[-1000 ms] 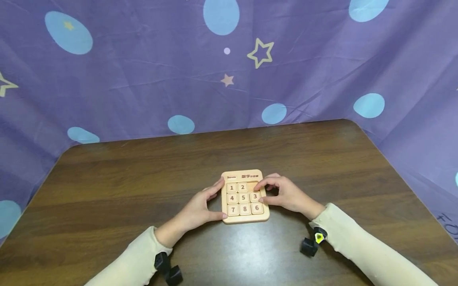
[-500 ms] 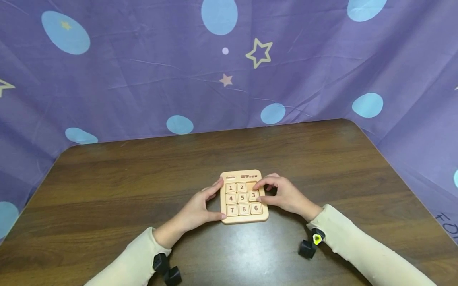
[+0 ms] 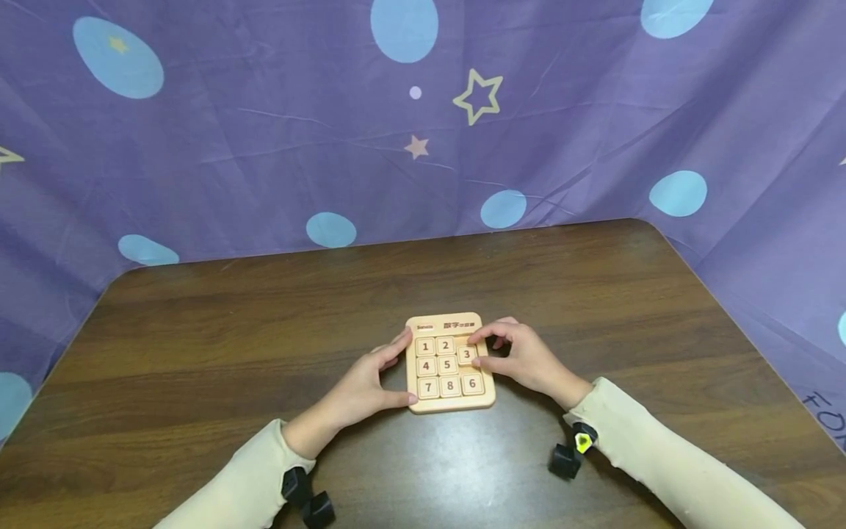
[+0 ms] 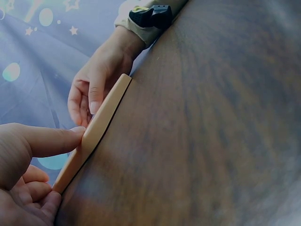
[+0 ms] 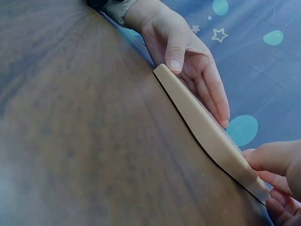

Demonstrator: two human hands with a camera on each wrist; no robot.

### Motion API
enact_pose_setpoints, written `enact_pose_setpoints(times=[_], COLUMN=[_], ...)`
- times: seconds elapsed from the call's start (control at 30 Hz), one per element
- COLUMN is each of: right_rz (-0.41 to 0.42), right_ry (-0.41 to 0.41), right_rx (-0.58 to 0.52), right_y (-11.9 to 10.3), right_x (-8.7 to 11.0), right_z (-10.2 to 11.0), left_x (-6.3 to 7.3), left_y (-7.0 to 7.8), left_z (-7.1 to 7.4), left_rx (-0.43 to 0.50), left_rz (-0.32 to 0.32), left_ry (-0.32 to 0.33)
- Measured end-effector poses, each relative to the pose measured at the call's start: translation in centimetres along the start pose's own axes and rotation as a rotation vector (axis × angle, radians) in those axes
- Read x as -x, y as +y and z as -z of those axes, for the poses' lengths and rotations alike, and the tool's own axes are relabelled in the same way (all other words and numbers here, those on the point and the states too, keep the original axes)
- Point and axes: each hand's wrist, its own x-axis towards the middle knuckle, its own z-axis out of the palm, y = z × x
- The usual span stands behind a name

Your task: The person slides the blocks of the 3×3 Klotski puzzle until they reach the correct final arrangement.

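A pale wooden number sliding puzzle (image 3: 451, 405) lies on the table in the head view, its tiles numbered 1 to 8. My left hand (image 3: 362, 389) grips its left side, thumb at the near corner and fingers by the far corner. Thumb and index finger of my right hand (image 3: 529, 360) pinch the tile marked 3 (image 3: 465, 354) at the right of the board. That tile sits partway between the top and middle rows, with gaps above and below it. Both wrist views show the board's edge (image 4: 101, 125) side-on; the tiles are hidden there.
The dark wooden table (image 3: 264, 308) extends around the board. A purple curtain (image 3: 264, 147) with blue spots and stars hangs behind its far edge. Each wrist, in a pale sleeve (image 3: 661, 448), carries a small black camera (image 3: 565, 461).
The 3 tile has slid away from me, from the middle row toward the top-right space, with my right thumb and index finger at it. My left hand stays on the board.
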Motion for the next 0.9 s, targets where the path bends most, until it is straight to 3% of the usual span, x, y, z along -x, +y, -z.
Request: enact_pose_setpoints(times=[0.3,0.9], right_rz=[-0.035,-0.023], right_ry=[0.048,0.118], right_rx=[0.007,0.017], right_y=[-0.41,-0.50], right_x=[-0.03,-0.44], right_z=[-0.13,-0.55], left_x=[-0.01,0.02], left_y=[0.25,0.17], left_z=[0.01,0.05], left_rx=[0.001,-0.004], left_rz=[0.012,-0.003], left_ry=[0.003,0.001])
